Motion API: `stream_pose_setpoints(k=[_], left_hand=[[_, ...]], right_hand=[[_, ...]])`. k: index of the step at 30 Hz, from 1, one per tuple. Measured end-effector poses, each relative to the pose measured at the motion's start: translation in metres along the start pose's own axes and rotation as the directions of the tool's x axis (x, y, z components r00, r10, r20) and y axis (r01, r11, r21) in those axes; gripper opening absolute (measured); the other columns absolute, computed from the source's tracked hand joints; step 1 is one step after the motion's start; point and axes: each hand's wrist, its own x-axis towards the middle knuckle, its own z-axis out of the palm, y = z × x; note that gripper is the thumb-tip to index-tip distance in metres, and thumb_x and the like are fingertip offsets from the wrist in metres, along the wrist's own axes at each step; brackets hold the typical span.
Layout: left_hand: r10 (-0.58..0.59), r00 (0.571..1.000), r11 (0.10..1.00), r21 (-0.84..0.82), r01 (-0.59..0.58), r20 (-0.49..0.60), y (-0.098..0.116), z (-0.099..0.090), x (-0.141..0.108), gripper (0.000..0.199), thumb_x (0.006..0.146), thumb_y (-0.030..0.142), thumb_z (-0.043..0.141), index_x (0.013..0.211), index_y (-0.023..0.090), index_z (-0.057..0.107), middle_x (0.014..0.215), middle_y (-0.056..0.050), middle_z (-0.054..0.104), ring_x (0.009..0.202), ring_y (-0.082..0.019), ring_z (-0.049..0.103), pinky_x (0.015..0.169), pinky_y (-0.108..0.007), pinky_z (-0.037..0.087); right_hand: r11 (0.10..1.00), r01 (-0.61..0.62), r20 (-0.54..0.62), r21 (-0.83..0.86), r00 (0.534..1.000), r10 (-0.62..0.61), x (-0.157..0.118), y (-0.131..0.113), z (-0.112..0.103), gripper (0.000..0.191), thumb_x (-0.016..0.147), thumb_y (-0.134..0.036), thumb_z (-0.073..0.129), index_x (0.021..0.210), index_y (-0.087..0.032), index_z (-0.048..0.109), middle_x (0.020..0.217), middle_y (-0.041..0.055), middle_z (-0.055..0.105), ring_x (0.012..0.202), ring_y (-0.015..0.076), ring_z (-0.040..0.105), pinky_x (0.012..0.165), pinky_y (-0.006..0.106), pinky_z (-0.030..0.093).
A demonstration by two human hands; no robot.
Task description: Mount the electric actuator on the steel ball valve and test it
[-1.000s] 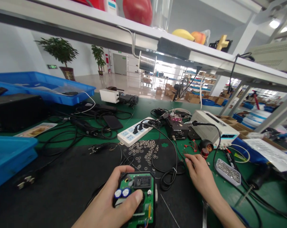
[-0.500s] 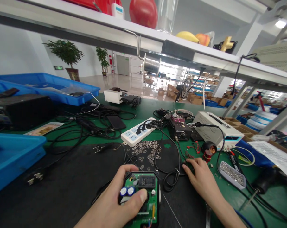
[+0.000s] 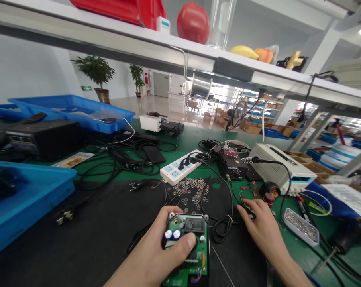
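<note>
My left hand is closed around a green circuit board in a black housing, thumb lying across the board. Two blue-ringed capacitors and a black relay block show on its upper part. On the right, my right hand rests low at the mat's edge, thumb and fingertips drawn together around something thin and dark that I cannot make out. A looped black cable lies between the hands. Small metal nuts and washers are scattered beyond the board.
A white power strip lies behind the washers. Right of my right hand are a tray of small metal parts, a soldering iron, and a beige bench instrument. Blue bins stand left. A shelf spans overhead.
The whole view has shifted, so everything sits further right and slightly lower. My left hand still holds the board; my right fingers have drawn closer around the thin dark thing.
</note>
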Motion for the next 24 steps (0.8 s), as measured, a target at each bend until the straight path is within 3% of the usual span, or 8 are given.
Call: stream_pose_setpoints(k=[4, 6, 10, 14, 17, 20, 24], left_hand=[[0.039, 0.994, 0.998, -0.055, -0.033, 0.099, 0.000, -0.006, -0.005, 0.066, 0.079, 0.069, 0.071, 0.121, 0.025, 0.045, 0.099, -0.003, 0.068, 0.088, -0.023, 0.068, 0.077, -0.031, 0.055], [0.099, 0.970, 0.985, -0.157, -0.065, 0.222, -0.003, -0.012, -0.008, 0.082, 0.068, 0.064, 0.083, 0.127, 0.025, 0.041, 0.108, -0.006, 0.069, 0.098, -0.027, 0.070, 0.084, -0.035, 0.057], [0.212, 0.897, 0.968, -0.211, -0.137, 0.387, -0.016, -0.027, -0.010, 0.125, 0.047, 0.032, 0.101, 0.147, 0.030, 0.025, 0.139, -0.014, 0.058, 0.125, -0.033, 0.063, 0.108, -0.043, 0.049], [0.281, 0.862, 0.946, -0.275, -0.173, 0.423, -0.037, -0.038, -0.004, 0.133, 0.044, 0.036, 0.101, 0.153, 0.030, 0.025, 0.155, -0.019, 0.042, 0.124, -0.037, 0.064, 0.098, -0.042, 0.057], [0.277, 0.878, 0.958, -0.181, -0.222, 0.391, -0.057, -0.041, 0.002, 0.136, 0.045, 0.046, 0.099, 0.157, 0.026, 0.026, 0.137, -0.019, 0.061, 0.102, -0.033, 0.074, 0.087, -0.040, 0.060], [0.249, 0.930, 0.965, 0.010, -0.262, 0.272, -0.077, -0.041, 0.006, 0.132, 0.052, 0.057, 0.092, 0.160, 0.018, 0.027, 0.109, -0.013, 0.075, 0.079, -0.026, 0.075, 0.077, -0.035, 0.060], [0.232, 0.965, 0.939, 0.232, -0.254, 0.120, -0.095, -0.040, 0.012, 0.102, 0.063, 0.059, 0.083, 0.151, 0.020, 0.049, 0.107, -0.010, 0.078, 0.079, -0.025, 0.075, 0.071, -0.027, 0.058]], right_hand=[[0.992, 0.045, -0.034, 0.117, 0.999, -0.041, -0.005, -0.019, -0.008, 0.030, 0.092, -0.049, 0.063, 0.111, -0.028, 0.072, 0.113, 0.0060, 0.066, 0.108, 0.0216, 0.061, 0.099, 0.036, 0.045], [0.984, 0.060, -0.041, 0.168, 0.998, -0.054, -0.007, -0.030, -0.012, 0.027, 0.092, -0.048, 0.062, 0.106, -0.028, 0.073, 0.112, 0.0051, 0.067, 0.105, 0.0203, 0.062, 0.095, 0.033, 0.046], [0.972, 0.066, -0.005, 0.227, 0.998, -0.067, 0.003, -0.057, -0.015, 0.028, 0.093, -0.050, 0.061, 0.106, -0.027, 0.072, 0.110, 0.0039, 0.069, 0.101, 0.0188, 0.064, 0.088, 0.029, 0.047], [0.962, 0.108, 0.133, 0.251, 0.981, -0.145, 0.039, -0.109, -0.006, 0.033, 0.095, -0.053, 0.058, 0.106, -0.026, 0.073, 0.108, 0.0029, 0.070, 0.100, 0.0173, 0.064, 0.087, 0.027, 0.047], [0.948, 0.181, 0.270, 0.263, 0.929, -0.253, 0.072, -0.165, 0.015, 0.034, 0.097, -0.053, 0.053, 0.105, -0.026, 0.073, 0.106, 0.0018, 0.071, 0.095, 0.0143, 0.064, 0.085, 0.025, 0.048], [0.925, 0.270, 0.403, 0.267, 0.841, -0.362, 0.099, -0.220, 0.050, 0.033, 0.098, -0.050, 0.054, 0.109, -0.025, 0.072, 0.106, 0.0018, 0.070, 0.094, 0.0131, 0.063, 0.089, 0.027, 0.048], [0.924, 0.311, 0.544, 0.224, 0.747, -0.383, 0.122, -0.269, 0.111, 0.041, 0.096, -0.051, 0.059, 0.113, -0.015, 0.068, 0.111, 0.0066, 0.066, 0.105, 0.0161, 0.061, 0.104, 0.040, 0.047]])
